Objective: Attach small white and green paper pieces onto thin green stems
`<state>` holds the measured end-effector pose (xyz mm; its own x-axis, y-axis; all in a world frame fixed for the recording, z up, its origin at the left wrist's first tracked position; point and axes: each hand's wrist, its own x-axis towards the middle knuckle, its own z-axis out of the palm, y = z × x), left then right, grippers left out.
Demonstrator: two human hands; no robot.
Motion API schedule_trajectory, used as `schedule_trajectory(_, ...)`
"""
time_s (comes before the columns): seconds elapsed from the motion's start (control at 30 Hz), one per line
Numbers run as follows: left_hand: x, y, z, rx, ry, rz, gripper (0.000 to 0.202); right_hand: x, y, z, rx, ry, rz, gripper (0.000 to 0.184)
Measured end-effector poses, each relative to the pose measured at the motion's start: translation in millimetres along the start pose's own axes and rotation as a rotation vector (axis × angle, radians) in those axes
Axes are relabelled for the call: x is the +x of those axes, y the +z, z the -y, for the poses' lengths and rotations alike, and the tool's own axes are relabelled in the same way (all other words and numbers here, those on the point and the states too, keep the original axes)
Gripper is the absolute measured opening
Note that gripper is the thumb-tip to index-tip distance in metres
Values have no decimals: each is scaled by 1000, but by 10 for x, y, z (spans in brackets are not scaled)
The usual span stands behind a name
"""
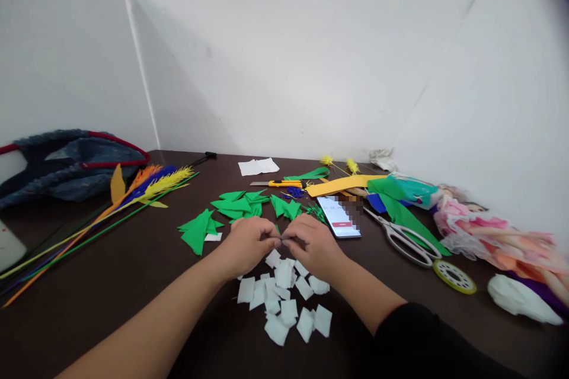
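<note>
My left hand and my right hand meet over the middle of the table, fingertips pinched together. Whatever sits between them is too small to make out; a bit of green shows just behind. Below my hands lies a loose spread of small white paper squares. Beyond my left hand are piles of green cut pieces, with another green bunch farther left. More green pieces lie just past my fingertips.
Right of my hands are a phone, scissors, a tape roll and dolls. Behind them lie a yellow cutter knife and a yellow strip. Colored stems and a denim item occupy the left.
</note>
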<state>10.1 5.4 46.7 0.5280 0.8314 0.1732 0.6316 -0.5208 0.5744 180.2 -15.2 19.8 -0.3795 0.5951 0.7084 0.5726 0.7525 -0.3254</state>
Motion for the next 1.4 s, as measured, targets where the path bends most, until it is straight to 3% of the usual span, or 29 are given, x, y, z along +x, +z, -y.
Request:
schedule_trajectory(0.53,-33,11,-65,-60,-11,-183,11,45,-22,43,285,389,-32,7)
schedule_trajectory(0.8,-28,28,-67,-133,-40,-291,10,24,49,10,937,684,-16,22)
schedule_trajectory(1.07,-20,163,-151,114,-70,-407,9,51,257,147,895,748,-302,8)
schedule_trajectory(1.13,-25,158,-156,83,-98,-384,8,52,235,131,814,722,-303,10)
schedule_trajectory(1.3,-37,72,-89,-284,-118,-72,25,48,136,33,745,722,-237,9)
schedule_trajectory(1.4,-35,74,-30,-429,-99,15,36,42,117,-3,800,716,-154,10)
